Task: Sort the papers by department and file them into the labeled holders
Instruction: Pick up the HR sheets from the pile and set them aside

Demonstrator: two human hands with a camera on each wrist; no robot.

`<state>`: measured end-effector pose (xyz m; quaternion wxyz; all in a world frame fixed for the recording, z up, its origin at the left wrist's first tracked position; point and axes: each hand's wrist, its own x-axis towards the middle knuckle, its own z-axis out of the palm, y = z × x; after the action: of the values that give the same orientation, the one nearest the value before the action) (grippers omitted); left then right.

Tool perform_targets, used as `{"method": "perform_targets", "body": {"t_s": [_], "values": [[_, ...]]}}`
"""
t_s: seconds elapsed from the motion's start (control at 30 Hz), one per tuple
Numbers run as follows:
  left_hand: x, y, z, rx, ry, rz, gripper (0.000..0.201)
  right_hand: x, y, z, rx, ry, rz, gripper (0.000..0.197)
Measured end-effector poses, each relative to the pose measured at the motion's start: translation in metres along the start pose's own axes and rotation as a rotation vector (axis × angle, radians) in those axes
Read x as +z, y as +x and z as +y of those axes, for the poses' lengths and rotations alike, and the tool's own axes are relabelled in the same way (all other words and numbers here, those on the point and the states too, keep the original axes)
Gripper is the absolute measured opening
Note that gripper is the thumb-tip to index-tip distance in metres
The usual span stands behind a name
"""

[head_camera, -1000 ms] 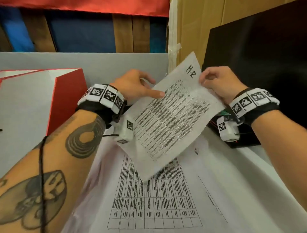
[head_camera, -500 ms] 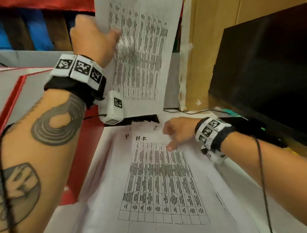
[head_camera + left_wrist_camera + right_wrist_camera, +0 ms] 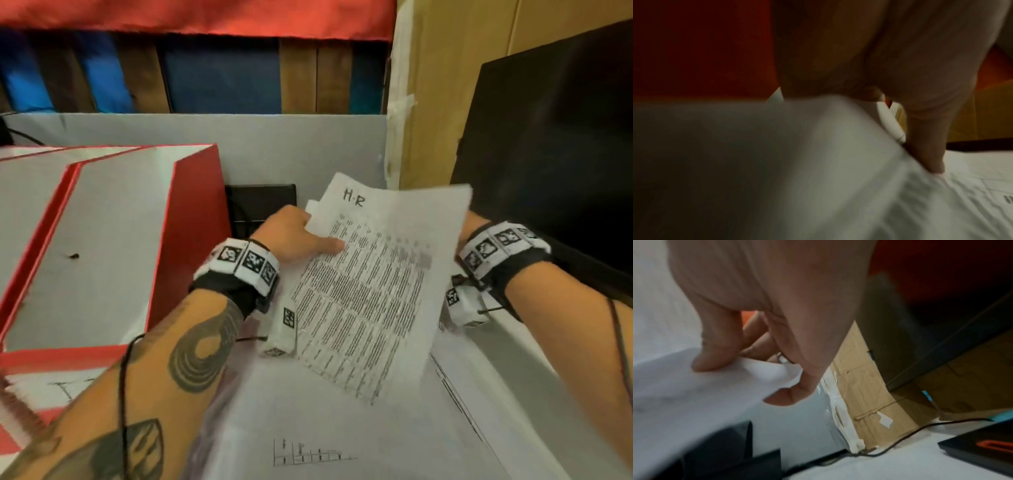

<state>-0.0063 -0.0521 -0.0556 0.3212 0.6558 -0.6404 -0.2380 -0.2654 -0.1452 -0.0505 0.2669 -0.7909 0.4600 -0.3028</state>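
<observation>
A printed sheet marked "H.R" (image 3: 363, 287) hangs tilted above the paper pile (image 3: 325, 428) on the desk. My left hand (image 3: 301, 236) grips its left edge, with the thumb (image 3: 927, 146) pressing on top and the fingers underneath. In the head view the sheet hides most of my right hand. In the right wrist view, my right hand (image 3: 744, 379) pinches the sheet's far corner (image 3: 766, 369) between thumb and forefinger. Red-and-white holders (image 3: 195, 222) stand just left of my left wrist. Their labels are not readable.
A black monitor (image 3: 548, 154) stands at the right, with cardboard (image 3: 445, 85) beside it. A grey panel (image 3: 239, 137) closes off the back of the desk. A small black box (image 3: 260, 198) sits behind the sheet. A cable (image 3: 900, 439) and a black device (image 3: 982, 447) lie on the desk at the right.
Half a second ago my left hand held a sheet high up and my right hand touched the pile. Now both hands hold an H.R sheet just above the pile.
</observation>
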Motion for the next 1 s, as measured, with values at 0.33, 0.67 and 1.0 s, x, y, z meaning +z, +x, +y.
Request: {"method": "perform_targets", "body": {"t_s": [0.33,0.67,1.0], "values": [[0.015,0.011,-0.008,0.176,-0.424,0.293,0.070,-0.011,-0.039,0.017,0.201,1.389,0.024,0.071],[0.024,0.006,-0.005,0.032,-0.490,0.127,0.030,0.005,-0.030,0.024,0.263,0.850,0.190,0.037],[-0.006,-0.001,-0.022,-0.245,0.629,-0.317,0.063,-0.040,-0.039,0.060,0.203,0.959,0.277,0.034]]}}
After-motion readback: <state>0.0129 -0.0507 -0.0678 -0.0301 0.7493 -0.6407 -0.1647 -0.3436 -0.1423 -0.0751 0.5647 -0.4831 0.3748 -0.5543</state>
